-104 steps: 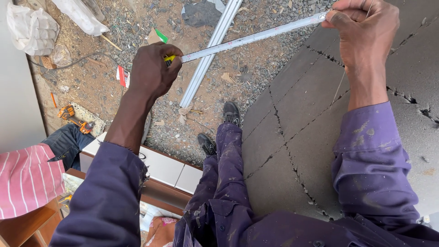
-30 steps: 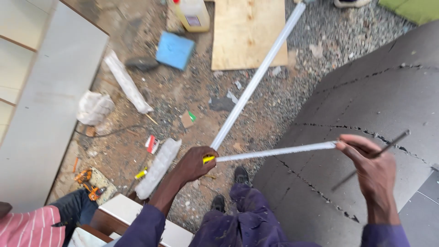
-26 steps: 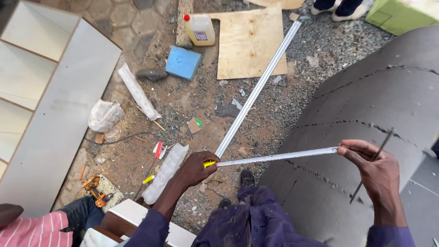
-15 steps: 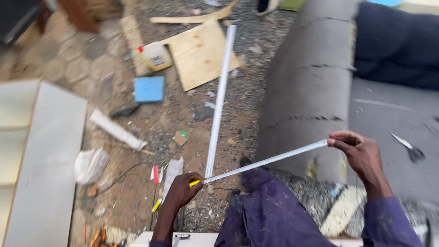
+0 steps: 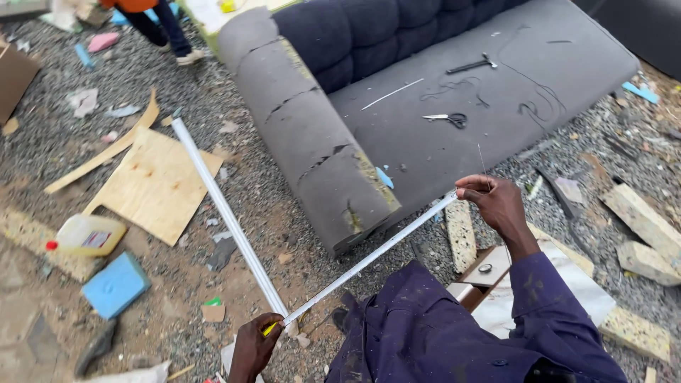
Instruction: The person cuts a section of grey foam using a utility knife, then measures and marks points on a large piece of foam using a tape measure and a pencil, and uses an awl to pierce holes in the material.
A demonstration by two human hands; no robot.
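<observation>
Both my hands stretch a white measuring tape (image 5: 369, 259) taut in front of me. My left hand (image 5: 254, 344), low near the bottom edge, pinches its yellow end. My right hand (image 5: 495, 201), higher up, grips the other end, just below the seat edge of a grey sofa (image 5: 425, 92) with a torn armrest. I wear dark blue work clothes. The tape crosses above the gravel floor and my knees.
On the sofa seat lie scissors (image 5: 447, 118) and another dark tool (image 5: 472, 65). A long white strip (image 5: 223, 209), a plywood sheet (image 5: 156, 184), a blue foam pad (image 5: 115, 285) and a plastic jug (image 5: 86, 235) lie on the gravel at left. Foam blocks (image 5: 642, 220) sit at right. Another person's legs (image 5: 159, 28) stand top left.
My view has swung round from the littered ground to the sofa. Both hands still hold the tape taut; the right hand now sits higher beside the sofa seat.
</observation>
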